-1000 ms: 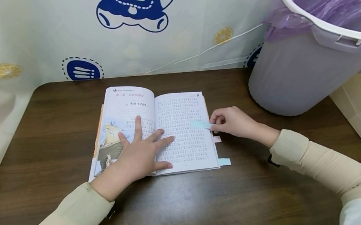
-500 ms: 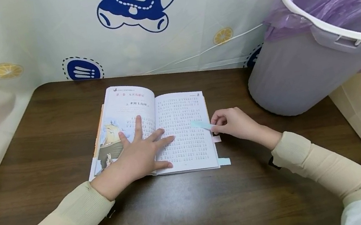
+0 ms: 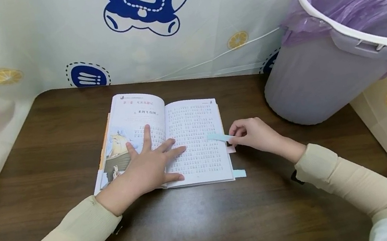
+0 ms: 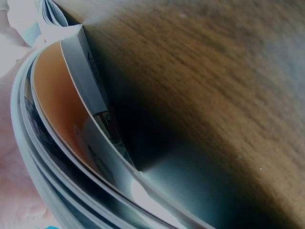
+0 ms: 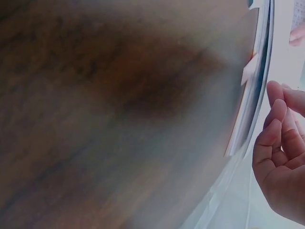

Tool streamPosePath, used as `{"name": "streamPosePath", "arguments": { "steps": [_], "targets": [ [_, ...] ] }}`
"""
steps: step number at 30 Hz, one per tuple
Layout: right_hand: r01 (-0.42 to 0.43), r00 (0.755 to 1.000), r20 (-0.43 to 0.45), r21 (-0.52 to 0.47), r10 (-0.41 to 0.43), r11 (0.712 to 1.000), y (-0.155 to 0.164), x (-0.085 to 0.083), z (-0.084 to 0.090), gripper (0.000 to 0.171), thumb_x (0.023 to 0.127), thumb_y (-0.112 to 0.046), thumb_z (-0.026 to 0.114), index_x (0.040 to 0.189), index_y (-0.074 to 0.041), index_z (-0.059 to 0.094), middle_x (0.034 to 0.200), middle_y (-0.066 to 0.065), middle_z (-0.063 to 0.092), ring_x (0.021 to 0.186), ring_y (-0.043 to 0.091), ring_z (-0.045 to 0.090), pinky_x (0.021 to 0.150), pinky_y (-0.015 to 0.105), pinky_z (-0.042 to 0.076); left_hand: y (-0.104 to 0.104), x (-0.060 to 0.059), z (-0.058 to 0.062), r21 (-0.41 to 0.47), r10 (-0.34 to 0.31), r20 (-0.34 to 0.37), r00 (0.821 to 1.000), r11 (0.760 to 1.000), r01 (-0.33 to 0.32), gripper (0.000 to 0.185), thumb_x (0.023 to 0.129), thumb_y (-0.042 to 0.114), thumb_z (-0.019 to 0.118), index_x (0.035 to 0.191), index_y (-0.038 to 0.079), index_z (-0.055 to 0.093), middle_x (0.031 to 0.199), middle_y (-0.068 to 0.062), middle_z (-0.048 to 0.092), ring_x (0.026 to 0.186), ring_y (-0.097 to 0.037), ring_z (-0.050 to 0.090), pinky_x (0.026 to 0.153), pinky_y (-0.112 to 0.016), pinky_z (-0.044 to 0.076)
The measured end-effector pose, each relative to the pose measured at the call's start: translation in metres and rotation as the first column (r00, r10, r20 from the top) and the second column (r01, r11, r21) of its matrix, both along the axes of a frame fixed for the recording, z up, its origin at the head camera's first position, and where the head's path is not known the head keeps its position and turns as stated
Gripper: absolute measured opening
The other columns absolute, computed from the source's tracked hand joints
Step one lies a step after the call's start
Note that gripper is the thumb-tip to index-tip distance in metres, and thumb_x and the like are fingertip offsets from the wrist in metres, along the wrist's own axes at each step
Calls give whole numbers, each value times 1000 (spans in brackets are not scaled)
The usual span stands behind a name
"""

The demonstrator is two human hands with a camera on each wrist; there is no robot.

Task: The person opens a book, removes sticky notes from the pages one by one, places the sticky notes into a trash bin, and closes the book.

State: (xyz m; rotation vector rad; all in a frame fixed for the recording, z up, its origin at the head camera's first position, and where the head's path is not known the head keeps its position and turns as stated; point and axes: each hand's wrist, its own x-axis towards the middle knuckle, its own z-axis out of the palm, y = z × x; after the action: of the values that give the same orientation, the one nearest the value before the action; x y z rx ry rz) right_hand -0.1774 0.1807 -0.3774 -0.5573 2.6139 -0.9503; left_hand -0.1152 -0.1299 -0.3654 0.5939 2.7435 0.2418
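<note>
Right hand (image 3: pixel 255 135) has slid a touch lower and rightward since the earlier frame, drawing the pale blue paper sticky tab (image 3: pixel 219 136) outward across the right page's edge; it pinches that tab between thumb and fingertips. Left hand (image 3: pixel 149 166), fingers spread flat, presses the open illustrated paperback book (image 3: pixel 196 137) at frame centre on the dark wooden worktop (image 3: pixel 50 161). Judged: tab partly peeled; pink tab (image 3: pixel 231 149) and lower blue tab (image 3: pixel 240 173) remain. Purple-lined white plastic bin (image 3: pixel 327 68) stands upper right.
</note>
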Motion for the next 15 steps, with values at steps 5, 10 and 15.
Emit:
{"name": "streamPosePath", "arguments": {
  "steps": [5,10,15],
  "targets": [
    [19,999,-35,-28,-20,999,5,-2,9,9,91,-9,79,96,-8,71,78,-1,71,72,20,63,67,35,49,2,-2,2,-7,-6,-11,1000,1000,6,80,83,57,79,153,32,51,162,-10,39,146,-60,-14,94,-91,0],
    [9,996,-86,-60,-14,998,11,-4,22,5,93,-7,75,96,-5,72,79,0,73,74,23,66,65,33,49,2,1,3,-5,-10,-12,1000,1000,10,79,83,57,80,152,31,52,161,-11,41,146,-61,-11,92,-92,1],
    [3,988,-152,-61,-12,998,17,-6,36,4,98,-8,69,100,-5,72,83,6,74,72,22,63,63,32,50,0,3,2,0,-11,-16,1000,1000,11,78,82,57,79,152,31,53,160,-11,42,146,-62,-10,91,-92,0]
  ]
}}
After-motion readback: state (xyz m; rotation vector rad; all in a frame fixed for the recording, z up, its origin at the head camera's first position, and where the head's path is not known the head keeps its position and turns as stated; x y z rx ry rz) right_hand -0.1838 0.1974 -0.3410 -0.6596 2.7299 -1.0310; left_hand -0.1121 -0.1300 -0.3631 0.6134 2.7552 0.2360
